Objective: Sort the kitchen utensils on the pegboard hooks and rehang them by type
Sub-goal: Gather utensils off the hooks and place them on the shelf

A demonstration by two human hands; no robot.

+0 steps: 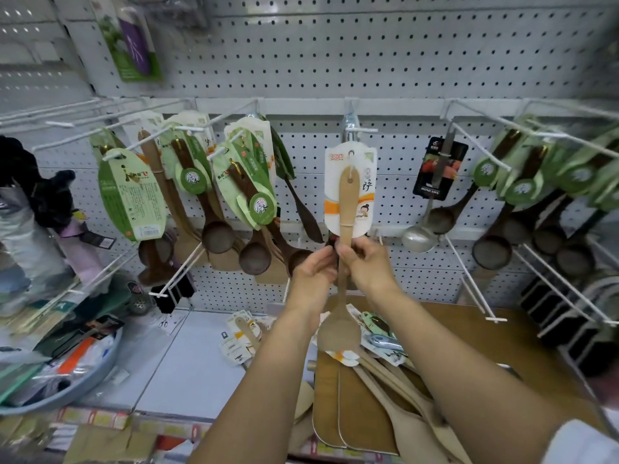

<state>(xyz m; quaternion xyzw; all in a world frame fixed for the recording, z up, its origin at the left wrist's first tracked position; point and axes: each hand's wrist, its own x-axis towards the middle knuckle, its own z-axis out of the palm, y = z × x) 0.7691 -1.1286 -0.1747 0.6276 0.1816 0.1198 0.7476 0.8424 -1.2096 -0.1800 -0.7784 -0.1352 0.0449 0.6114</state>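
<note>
Nearest to us, on the shelf [201, 356] below our forearms, lies a heap of loose pale wooden utensils [385, 373] and their cards, resting on wooden boards [348, 413] that still wait to be sorted. Above the heap we hold a light wooden spatula [341, 296] upright, blade down. Our right hand [365, 262] grasps its handle with curled fingers, and our left hand [315, 269] closes on it from the other side, just below the white and orange card [350, 189]. The card's hole sits at the tip of the centre hook [361, 130], though we cannot tell whether it is fully threaded on.

To do this well, we judge we should keep the handle steady, slide the card along the hook toward the board, then loosen both hands only once it hangs freely.

Further back, the white pegboard [368, 55] carries dark ladles with green cards [217, 195] on the left hooks, more dark ladles [492, 249] at the right, and a steel ladle [418, 239] on a black card between them and our spatula. A grey basin [83, 380] of packaged goods sits at the near left, and wire racks [569, 313] stand at the right.
</note>
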